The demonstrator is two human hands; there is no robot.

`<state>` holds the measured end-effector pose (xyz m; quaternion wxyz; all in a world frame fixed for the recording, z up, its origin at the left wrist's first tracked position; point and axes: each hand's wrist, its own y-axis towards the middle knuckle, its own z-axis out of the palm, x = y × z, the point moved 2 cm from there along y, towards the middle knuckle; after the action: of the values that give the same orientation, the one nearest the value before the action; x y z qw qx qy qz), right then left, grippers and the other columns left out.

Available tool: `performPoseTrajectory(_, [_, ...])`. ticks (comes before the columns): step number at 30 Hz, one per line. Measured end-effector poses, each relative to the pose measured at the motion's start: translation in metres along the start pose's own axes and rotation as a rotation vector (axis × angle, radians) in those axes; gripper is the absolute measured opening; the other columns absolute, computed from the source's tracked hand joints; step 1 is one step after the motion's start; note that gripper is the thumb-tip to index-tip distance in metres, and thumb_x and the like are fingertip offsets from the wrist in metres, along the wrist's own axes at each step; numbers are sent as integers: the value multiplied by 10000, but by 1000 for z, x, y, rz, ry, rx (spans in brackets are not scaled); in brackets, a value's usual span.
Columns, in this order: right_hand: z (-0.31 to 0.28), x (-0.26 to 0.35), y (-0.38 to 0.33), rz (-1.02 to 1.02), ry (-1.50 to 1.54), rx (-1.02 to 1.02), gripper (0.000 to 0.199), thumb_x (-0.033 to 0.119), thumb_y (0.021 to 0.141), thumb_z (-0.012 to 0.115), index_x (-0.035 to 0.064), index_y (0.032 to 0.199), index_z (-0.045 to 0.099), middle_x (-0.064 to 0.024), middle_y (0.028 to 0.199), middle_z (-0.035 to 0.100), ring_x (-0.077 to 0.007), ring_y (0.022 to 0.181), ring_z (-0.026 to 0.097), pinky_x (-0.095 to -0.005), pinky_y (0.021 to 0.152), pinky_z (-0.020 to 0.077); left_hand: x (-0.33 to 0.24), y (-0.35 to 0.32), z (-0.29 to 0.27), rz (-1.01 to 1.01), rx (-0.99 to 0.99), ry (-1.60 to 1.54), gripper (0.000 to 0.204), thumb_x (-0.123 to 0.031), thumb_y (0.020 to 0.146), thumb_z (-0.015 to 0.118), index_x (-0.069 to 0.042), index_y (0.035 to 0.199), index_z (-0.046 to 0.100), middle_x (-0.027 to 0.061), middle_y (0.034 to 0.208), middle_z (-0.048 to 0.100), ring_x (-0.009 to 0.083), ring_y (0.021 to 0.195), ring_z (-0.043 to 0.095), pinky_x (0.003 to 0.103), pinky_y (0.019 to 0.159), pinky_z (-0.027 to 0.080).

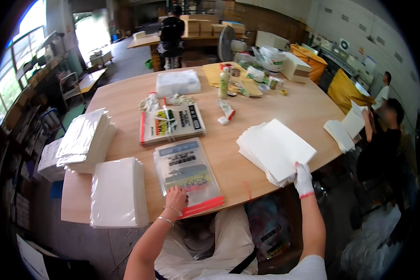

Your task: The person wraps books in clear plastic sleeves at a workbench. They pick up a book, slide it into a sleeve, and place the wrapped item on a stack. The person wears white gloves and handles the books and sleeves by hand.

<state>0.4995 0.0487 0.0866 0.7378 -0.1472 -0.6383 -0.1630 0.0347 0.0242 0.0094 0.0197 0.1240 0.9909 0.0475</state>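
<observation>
My bare left hand [176,198], with bracelets at the wrist, lies with its fingers on a pile of clear printed plastic bags [184,165] edged in red. In a white glove with a red cuff, my right hand [304,182] pinches the near corner of a fanned stack of white sheets [280,147]; some of its fingers are hidden. Left of the bags sits a block of white sheets in clear wrap [117,191]. Behind it rises a taller stack of wrapped white packs [84,137]. A tied bundle of printed bags [172,125] lies beyond the loose ones.
Work gloves [149,102] and a white pack [178,83] lie farther back on the wooden table [219,133]. A bottle [224,83], tubs and a white box [294,67] crowd its far right. At right, a person [382,135] handles white sheets; another person [172,35] is beyond.
</observation>
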Motion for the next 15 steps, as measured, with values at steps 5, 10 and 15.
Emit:
performPoseTrajectory(5, [41, 28, -137, 140, 120, 245, 317, 159, 829, 507, -6, 1098, 485, -87, 923, 581, -170, 746, 563, -304, 630, 461, 31, 9, 14, -86, -95, -256, 104, -84, 698, 546, -53, 798, 551, 132, 920, 547, 298, 864, 525, 381, 735, 465])
performPoseTrajectory(10, [54, -17, -219, 661, 202, 547, 394, 109, 798, 501, -52, 1156, 460, -127, 1043, 582, -218, 933, 580, -331, 810, 464, 30, 1, 3, 18, -224, -279, 190, -77, 725, 524, -37, 906, 571, 128, 951, 551, 313, 916, 514, 374, 801, 435])
performPoseTrajectory(15, [64, -68, -247, 674, 479, 304, 349, 92, 828, 475, 15, 1167, 453, -79, 1048, 579, -198, 913, 585, -312, 759, 487, 32, -35, -12, -285, -567, -241, 223, -186, 801, 543, -4, 922, 585, 155, 906, 589, 299, 889, 559, 357, 758, 452])
